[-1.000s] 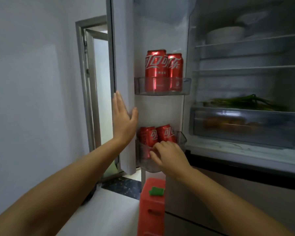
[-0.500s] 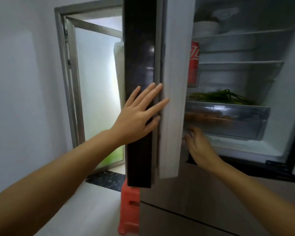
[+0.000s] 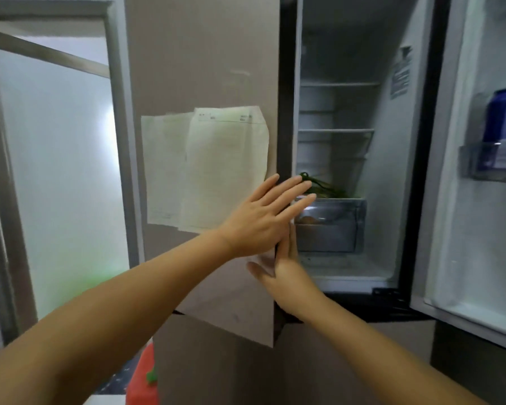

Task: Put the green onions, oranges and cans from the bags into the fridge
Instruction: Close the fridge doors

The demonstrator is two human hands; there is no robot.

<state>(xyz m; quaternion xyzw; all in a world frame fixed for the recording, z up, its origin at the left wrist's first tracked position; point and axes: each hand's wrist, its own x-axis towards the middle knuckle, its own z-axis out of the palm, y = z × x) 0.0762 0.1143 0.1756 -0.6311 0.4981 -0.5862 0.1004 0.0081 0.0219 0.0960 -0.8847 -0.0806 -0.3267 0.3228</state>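
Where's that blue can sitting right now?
In the head view the blue can stands at the far right, in a clear door shelf of the open right fridge door.

Home kitchen, going by the tall beige two-door fridge (image 3: 205, 68) with two pale paper sheets (image 3: 208, 168) stuck on its left door. Inside: white wire-edged shelves (image 3: 336, 131), a clear plastic crisper drawer (image 3: 333, 226) with green onions (image 3: 324, 187) lying on top, and a blue drink can (image 3: 504, 124) in the right door's clear bin. Beside the fridge, a grey metal-framed doorway (image 3: 117, 92) with frosted glass (domestic-looking); at floor level an orange-red plastic item (image 3: 143, 381), possibly a stool.
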